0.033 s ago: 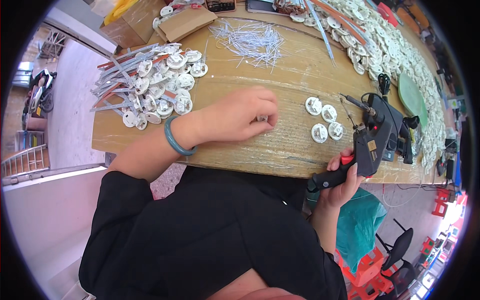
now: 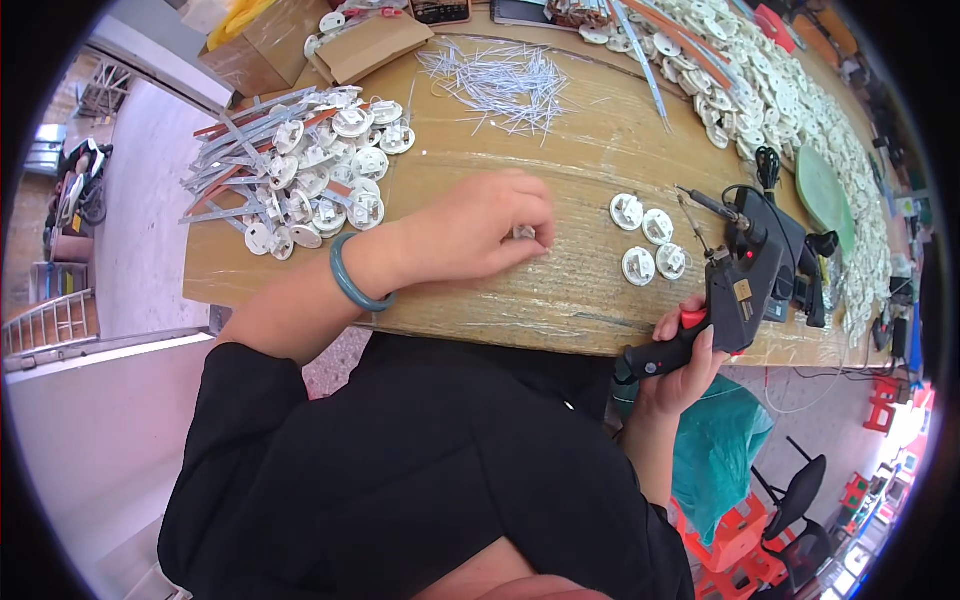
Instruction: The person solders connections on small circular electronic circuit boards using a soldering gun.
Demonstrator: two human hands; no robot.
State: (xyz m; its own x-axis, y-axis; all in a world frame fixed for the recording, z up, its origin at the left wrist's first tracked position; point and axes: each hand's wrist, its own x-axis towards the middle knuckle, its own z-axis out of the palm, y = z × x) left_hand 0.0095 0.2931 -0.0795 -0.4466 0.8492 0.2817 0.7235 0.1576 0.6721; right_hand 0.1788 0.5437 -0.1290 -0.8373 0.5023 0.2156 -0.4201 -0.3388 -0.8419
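My left hand point(image 2: 490, 225) rests on the table at the middle, its fingers curled around a small whitish-grey thing point(image 2: 523, 232) that is mostly hidden. A blue-green bangle point(image 2: 352, 275) circles that wrist. At the table's front edge on the right, my right hand point(image 2: 690, 360) grips the black handle of a soldering gun point(image 2: 742, 285), beside its red trigger. The gun's metal tip points up and left. Several round white discs with small fittings point(image 2: 638, 266) lie on the table between my two hands.
A heap of white discs with metal strips point(image 2: 310, 180) lies left of my left arm. Thin white sticks point(image 2: 500, 85) are scattered farther back. A large pile of white pieces point(image 2: 790, 120) fills the far right, with a green plate point(image 2: 825, 195) on it. Cardboard boxes point(image 2: 375, 45) stand at the back left.
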